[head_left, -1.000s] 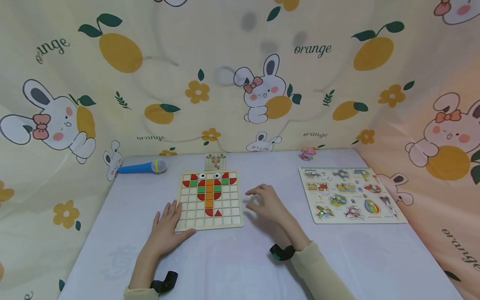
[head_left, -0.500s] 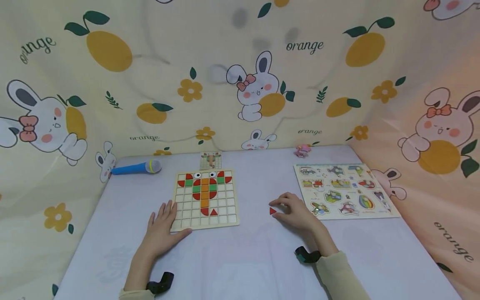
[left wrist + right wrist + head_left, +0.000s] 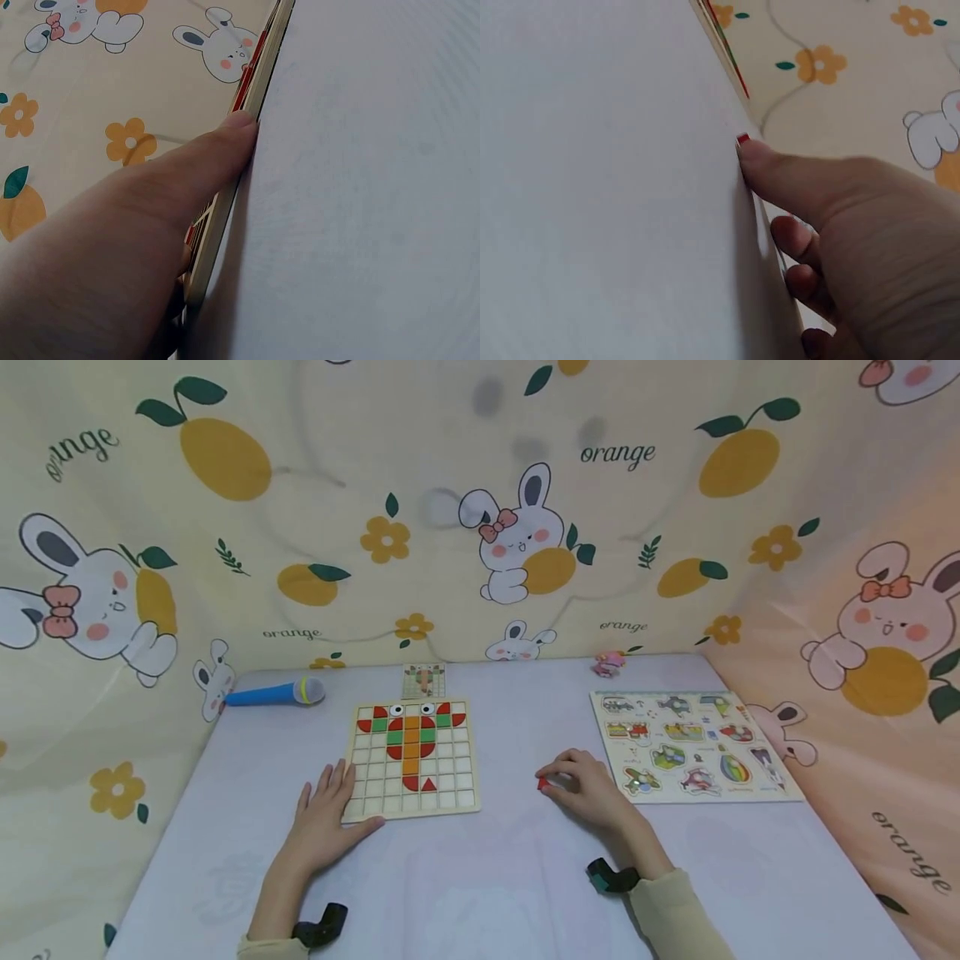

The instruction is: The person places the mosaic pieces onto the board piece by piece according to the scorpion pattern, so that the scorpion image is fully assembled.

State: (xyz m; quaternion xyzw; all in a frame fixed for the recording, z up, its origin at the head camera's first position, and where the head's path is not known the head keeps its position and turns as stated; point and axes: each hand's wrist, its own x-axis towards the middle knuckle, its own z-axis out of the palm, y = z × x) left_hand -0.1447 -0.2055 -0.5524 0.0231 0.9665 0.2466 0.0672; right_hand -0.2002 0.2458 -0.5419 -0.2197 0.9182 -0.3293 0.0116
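Note:
My right hand [image 3: 588, 785] pinches a small red tile [image 3: 542, 783] between thumb and fingertips, low over the table right of the puzzle board. In the right wrist view a corner of the red tile [image 3: 742, 139] shows past the thumb; the fingers cover the rest. The square wooden grid board [image 3: 453, 777] holds red, green and orange tiles and two eye pieces, laid out as a figure. A red triangle [image 3: 428, 785] sits near its bottom. My left hand [image 3: 326, 822] rests spread at the board's lower left corner, with the thumb [image 3: 217, 154] along the near edge.
A small pattern card [image 3: 423, 680] lies behind the board. At the back left is a blue toy microphone [image 3: 270, 694]. A vehicle picture puzzle [image 3: 705, 789] lies right of my right hand, and a pink figurine [image 3: 608, 664] stands at the back.
My right hand has moved right, away from the board's edge, and a red triangular tile has come into view in its fingertips, since turned slightly. My left hand stays on the board.

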